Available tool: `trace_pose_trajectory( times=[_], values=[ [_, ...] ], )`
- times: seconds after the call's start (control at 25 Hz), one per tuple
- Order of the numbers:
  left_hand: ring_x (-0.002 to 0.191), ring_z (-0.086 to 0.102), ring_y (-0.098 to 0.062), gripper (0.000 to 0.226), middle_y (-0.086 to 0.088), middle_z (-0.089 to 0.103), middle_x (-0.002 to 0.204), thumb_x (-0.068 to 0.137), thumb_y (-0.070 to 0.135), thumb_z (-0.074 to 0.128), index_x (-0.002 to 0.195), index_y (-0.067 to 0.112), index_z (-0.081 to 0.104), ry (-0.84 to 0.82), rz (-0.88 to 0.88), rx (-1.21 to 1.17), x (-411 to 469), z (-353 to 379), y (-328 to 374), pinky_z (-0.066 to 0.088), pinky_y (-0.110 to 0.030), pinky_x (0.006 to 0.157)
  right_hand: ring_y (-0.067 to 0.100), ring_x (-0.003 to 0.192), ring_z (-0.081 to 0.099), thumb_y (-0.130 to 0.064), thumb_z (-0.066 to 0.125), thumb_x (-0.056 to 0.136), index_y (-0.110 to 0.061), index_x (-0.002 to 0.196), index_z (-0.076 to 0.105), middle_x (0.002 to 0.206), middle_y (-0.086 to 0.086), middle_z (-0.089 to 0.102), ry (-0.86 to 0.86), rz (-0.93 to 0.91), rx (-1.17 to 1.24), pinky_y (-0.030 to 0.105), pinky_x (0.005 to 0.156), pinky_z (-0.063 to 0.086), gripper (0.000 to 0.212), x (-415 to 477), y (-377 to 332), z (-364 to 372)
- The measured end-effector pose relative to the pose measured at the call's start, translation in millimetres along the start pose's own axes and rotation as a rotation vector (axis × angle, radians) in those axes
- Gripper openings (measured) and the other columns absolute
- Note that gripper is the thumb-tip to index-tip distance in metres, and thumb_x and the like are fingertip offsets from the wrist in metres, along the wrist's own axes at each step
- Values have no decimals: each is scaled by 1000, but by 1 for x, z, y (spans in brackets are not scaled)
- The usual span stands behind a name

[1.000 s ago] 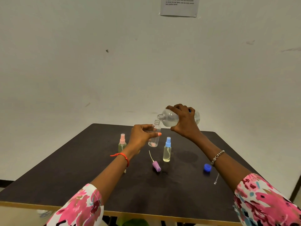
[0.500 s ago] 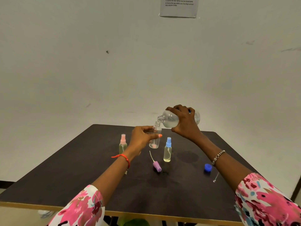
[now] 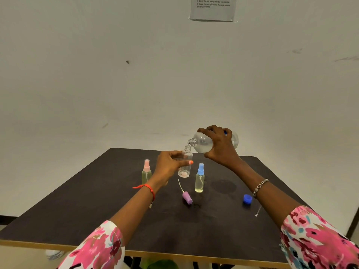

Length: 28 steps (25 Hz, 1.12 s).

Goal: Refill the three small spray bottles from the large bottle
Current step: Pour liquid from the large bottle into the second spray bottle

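My right hand (image 3: 220, 147) grips the large clear bottle (image 3: 202, 143), tipped on its side with its open mouth just over the neck of a small uncapped bottle (image 3: 185, 167). My left hand (image 3: 169, 165) holds that small bottle upright above the table. It looks nearly empty. Two other small spray bottles stand on the table with pale yellow liquid inside: one with a pink cap (image 3: 146, 171) at the left, one with a blue cap (image 3: 199, 178) at the right. A purple spray cap with its tube (image 3: 186, 197) lies in front of them.
The dark table (image 3: 97, 220) has a light front edge. A blue screw cap (image 3: 247, 199) lies at the right, with a thin clear tube (image 3: 258, 211) near it. A sheet of paper (image 3: 212, 8) hangs on the white wall behind.
The large bottle's mouth has dipped slightly lower toward the small bottle's neck. Both hands have stayed almost where they were.
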<state>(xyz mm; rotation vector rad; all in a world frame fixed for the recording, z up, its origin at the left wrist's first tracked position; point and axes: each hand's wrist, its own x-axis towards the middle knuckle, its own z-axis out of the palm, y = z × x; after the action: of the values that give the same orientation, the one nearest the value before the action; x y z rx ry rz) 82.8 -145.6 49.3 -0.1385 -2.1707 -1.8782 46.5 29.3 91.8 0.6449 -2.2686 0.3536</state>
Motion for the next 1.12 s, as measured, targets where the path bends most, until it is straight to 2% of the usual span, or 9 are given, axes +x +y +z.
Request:
trace_pose_trajectory(
  times=[0.2,0.4,0.72,1.12],
  values=[
    [95,62,-17,50,-8,67,108,65,12,79,112,7,62,-4,-4,-8,-2,-1,-2,53,-35,87,25,110,50,-20,72,65,-22,121,54,113,9,56,-5,-3,-4,42,98,22,59,-1,-1,1],
    [102,61,-20,51,-10,66,113,66,11,77,114,5,61,-9,-9,-4,-3,-1,-1,50,-41,93,27,111,49,-19,73,64,-21,121,54,114,11,55,-5,-5,13,43,99,22,60,-2,-2,1],
    [104,62,-23,50,-11,67,112,66,10,78,113,6,62,-22,-24,-25,-4,-2,-2,50,-44,94,26,112,48,-18,73,64,-22,122,53,114,10,54,-14,0,16,43,100,20,61,-3,-2,1],
    [99,63,-21,48,-11,67,109,65,10,78,111,7,63,-23,-24,-39,-5,-1,-3,52,-38,90,27,113,48,-17,73,64,-20,122,53,116,12,55,-8,-7,11,43,101,20,62,-5,-2,0]
  ],
)
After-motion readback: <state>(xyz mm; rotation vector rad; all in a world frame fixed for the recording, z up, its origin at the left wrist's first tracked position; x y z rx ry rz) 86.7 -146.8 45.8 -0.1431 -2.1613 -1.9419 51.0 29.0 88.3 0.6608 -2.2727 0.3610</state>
